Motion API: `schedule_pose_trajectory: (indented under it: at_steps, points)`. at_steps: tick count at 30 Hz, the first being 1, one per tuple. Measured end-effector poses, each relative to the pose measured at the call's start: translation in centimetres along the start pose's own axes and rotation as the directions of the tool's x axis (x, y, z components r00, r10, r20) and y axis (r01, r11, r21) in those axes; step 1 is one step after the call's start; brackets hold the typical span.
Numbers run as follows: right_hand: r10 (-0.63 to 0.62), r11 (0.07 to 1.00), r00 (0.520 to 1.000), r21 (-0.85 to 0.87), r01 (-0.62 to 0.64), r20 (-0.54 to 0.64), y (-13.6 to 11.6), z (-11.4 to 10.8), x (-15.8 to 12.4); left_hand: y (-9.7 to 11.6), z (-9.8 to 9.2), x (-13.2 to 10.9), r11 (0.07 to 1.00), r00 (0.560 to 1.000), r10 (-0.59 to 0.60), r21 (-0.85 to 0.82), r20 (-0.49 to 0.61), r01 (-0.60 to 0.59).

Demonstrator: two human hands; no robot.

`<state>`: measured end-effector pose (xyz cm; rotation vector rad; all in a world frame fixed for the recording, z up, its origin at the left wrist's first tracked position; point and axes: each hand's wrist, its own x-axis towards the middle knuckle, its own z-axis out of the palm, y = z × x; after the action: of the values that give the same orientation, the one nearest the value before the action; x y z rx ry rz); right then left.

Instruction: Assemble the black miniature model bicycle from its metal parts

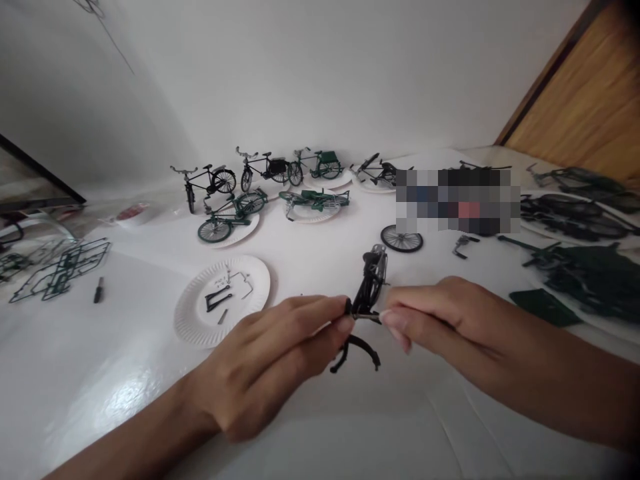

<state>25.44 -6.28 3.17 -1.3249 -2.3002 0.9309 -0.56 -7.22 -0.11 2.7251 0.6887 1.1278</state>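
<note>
A black miniature bicycle frame point(370, 283) with a wheel at its far end lies between my hands. My left hand point(285, 360) is closed round its near end, fingertips pinching a dark part there. From the right, my right hand point(435, 320) pinches a thin metal rod that reaches to my left fingertips; what the rod belongs to is hidden in the fingers. A curved black fork-like piece point(365, 347) sticks out below my left fingertips. Beyond my right hand lies a loose black wheel point(402, 238).
A paper plate point(187, 313) with small metal and black parts is at the left, near a small screwdriver point(99, 291) and green part frames point(65, 267). Several miniature bicycles stand or lie along the back. Green and black ones fill the right side.
</note>
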Motion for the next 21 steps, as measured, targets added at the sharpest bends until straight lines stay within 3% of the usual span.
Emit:
schedule_pose_trajectory:
  at_steps: [2, 6, 9, 12, 17, 21]
  points:
    - [-0.063, 0.994, 0.994, -0.09, 0.055, -0.09, 0.0, 0.5, 0.4, -0.9, 0.2, 0.1, 1.0, 1.0, -0.001, -0.026, -0.006, 0.001]
    - [-0.136, 0.978, 0.97, -0.184, 0.1, -0.199, 0.5, 1.1, 0.8, -1.5, 0.7, 0.7, 0.927, 0.967, -0.255, -0.278, 0.024, 0.251]
    - [-0.168, 0.971, 0.963, -0.204, 0.124, -0.211, 0.6, 1.4, 0.8, -0.9, 1.1, 1.1, 0.758, 0.895, -0.445, -0.514, 0.044, 0.402]
    - [-0.254, 0.94, 0.941, -0.287, 0.185, -0.223, 0.6, 1.7, 0.9, -0.7, 1.5, 1.3, 0.6, 0.811, -0.583, -0.644, 0.054, 0.474]
    - [-0.452, 0.833, 0.872, -0.437, 0.338, -0.187, 0.9, 1.9, 1.1, -0.8, 1.6, 1.5, 0.483, 0.731, -0.679, -0.705, 0.073, 0.519]
    - [-0.505, 0.796, 0.846, -0.47, 0.381, -0.169, 1.0, 2.1, 0.8, -0.5, 1.5, 1.5, 0.485, 0.717, -0.695, -0.703, 0.052, 0.521]
